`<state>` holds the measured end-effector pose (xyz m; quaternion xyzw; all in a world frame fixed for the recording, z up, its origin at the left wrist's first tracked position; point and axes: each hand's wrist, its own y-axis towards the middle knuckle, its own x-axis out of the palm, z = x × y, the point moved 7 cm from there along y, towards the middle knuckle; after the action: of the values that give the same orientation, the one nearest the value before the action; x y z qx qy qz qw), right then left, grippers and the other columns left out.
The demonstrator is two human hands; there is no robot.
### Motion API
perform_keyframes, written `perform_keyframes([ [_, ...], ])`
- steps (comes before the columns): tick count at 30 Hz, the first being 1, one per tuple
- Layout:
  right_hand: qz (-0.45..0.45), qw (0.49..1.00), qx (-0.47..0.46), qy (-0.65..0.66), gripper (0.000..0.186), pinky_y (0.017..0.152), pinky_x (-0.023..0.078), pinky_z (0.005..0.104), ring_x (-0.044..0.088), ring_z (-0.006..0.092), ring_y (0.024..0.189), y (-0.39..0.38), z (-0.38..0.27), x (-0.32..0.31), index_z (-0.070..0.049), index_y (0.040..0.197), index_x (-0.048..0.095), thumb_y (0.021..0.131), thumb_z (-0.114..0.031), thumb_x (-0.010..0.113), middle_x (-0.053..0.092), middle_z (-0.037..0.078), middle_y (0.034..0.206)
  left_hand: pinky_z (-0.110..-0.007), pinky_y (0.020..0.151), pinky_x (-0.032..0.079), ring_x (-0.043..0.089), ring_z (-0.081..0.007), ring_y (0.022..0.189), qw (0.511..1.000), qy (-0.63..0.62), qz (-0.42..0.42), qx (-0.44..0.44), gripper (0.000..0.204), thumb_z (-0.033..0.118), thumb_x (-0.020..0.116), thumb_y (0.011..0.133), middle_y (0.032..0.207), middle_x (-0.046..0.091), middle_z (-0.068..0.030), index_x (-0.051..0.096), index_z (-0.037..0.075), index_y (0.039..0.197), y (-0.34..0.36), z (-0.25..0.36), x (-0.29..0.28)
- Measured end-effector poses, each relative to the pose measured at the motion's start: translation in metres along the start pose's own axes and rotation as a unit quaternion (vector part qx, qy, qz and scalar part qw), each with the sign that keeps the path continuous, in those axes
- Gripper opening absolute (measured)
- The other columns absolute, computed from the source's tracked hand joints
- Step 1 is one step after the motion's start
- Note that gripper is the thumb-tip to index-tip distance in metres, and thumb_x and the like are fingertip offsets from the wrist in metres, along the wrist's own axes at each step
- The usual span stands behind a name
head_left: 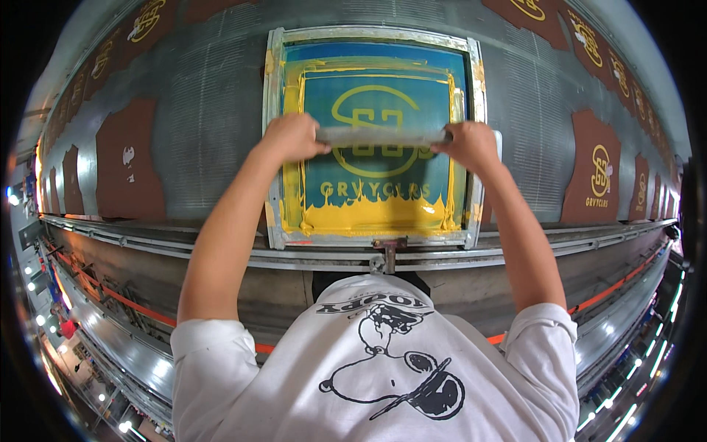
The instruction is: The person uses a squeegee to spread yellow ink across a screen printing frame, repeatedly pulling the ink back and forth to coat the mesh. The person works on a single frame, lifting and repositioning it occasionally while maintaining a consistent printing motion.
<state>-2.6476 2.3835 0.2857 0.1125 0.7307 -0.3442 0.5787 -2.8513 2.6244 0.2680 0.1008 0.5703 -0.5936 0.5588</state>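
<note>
A metal-framed printing screen (pixel 274 132) lies flat on the long grey table, its blue-green mesh bearing a yellow emblem and a pool of yellow ink (pixel 368 216) along the near edge. Across the middle of the mesh lies a long grey squeegee (pixel 379 136). My left hand (pixel 293 137) grips its left end and my right hand (pixel 469 144) grips its right end, both arms stretched forward over the frame.
Dark brown fabric pieces lie in rows on the table: an unprinted one (pixel 129 158) left of the screen, a printed one (pixel 595 173) on the right. A metal rail (pixel 184 247) with a clamp (pixel 388 250) runs along the table's near edge.
</note>
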Motion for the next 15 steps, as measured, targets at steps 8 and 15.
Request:
perform_keyframes([
  [8, 0.027, 0.999, 0.036, -0.031, 0.045, 0.076, 0.058, 0.0398, 0.073, 0.0258, 0.082, 0.146, 0.035, -0.043, -0.016, 0.101, 0.078, 0.073, -0.051, 0.083, 0.075, 0.007, 0.086, -0.043, 0.078, 0.056, 0.072, -0.0342, 0.085, 0.993, 0.064, 0.093, 0.028, 0.044, 0.045, 0.084, 0.075, 0.087, 0.074, -0.0178, 0.078, 0.004, 0.09, 0.135, -0.023, -0.091],
  [15, 0.071, 0.996, 0.002, -0.045, 0.051, 0.078, 0.059, 0.0397, 0.074, 0.0266, 0.084, 0.16, 0.037, -0.029, -0.014, 0.11, 0.078, 0.075, -0.051, 0.083, 0.076, 0.009, 0.089, -0.045, 0.083, 0.057, 0.073, -0.0338, 0.087, 0.987, 0.09, 0.128, 0.036, 0.044, 0.045, 0.083, 0.074, 0.089, 0.075, -0.0158, 0.08, 0.005, 0.091, 0.145, -0.026, -0.087],
])
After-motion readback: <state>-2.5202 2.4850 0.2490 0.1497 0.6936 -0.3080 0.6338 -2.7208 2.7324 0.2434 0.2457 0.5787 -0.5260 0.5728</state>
